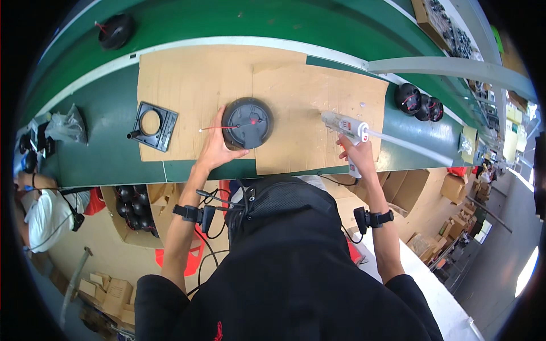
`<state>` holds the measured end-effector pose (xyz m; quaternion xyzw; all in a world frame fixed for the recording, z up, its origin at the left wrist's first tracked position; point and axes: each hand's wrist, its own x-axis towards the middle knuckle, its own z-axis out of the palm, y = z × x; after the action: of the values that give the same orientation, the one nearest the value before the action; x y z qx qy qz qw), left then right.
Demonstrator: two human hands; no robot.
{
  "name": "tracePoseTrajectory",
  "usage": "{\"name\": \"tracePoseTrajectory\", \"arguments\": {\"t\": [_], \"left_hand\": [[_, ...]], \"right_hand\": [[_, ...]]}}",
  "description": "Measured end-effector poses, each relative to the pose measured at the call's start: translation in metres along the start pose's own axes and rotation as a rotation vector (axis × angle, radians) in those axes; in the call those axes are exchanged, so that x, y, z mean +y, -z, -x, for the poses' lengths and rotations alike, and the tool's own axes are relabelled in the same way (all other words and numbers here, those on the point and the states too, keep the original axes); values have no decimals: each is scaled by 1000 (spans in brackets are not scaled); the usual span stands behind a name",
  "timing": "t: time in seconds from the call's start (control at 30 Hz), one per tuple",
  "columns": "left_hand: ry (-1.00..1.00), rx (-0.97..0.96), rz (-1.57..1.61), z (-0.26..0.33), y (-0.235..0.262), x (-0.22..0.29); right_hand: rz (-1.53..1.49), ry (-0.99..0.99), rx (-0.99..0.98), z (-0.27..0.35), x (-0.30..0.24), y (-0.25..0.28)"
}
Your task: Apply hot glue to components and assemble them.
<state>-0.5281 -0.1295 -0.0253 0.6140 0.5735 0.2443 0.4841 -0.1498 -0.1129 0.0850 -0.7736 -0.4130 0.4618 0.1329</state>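
A round black plastic housing (245, 129) with a thin red wire lies on the cardboard sheet (296, 148). My left hand (218, 143) grips its left and near rim, thumb and fingers spread round the edge. In my right hand (358, 154) is a white hot glue gun (347, 125), its nozzle pointing left and a long translucent glue stick (409, 146) sticking out of its back. The nozzle is apart from the housing. Left of my left hand lies a square black frame (162, 129) with a round hole.
Several black round parts (418, 103) with red wires sit at the right of the green bench (108, 156); another black part (116, 32) lies beyond the white rail. At the far left is a clear plastic bag (67, 125). A grey metal bar (443, 65) crosses the upper right.
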Motion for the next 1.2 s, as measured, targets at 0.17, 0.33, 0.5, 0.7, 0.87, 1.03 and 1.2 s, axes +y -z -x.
{"name": "tracePoseTrajectory", "arguments": {"t": [0.17, 0.33, 0.5, 0.7, 0.87, 1.03, 1.2], "left_hand": [[-68, 30, 214, -11, -5, 15], [-34, 14, 303, -30, -1, 31], [-180, -110, 202, -63, -16, 70], [-350, -437, 44, -133, -119, 191], [-600, -711, 14, -200, -309, 286], [-678, -744, -39, -247, -507, 371], [-638, -495, -12, -285, -686, 404]], "right_hand": [[-51, -41, 18, 11, 9, 13], [-388, 65, 156, 38, 62, 44], [-766, 18, 436, 64, 147, 75], [-1142, -67, 658, 78, 246, 110], [-1319, -139, 776, 83, 329, 110], [-1368, -209, 793, 96, 379, 96], [-1466, -328, 874, 122, 398, 88]]}}
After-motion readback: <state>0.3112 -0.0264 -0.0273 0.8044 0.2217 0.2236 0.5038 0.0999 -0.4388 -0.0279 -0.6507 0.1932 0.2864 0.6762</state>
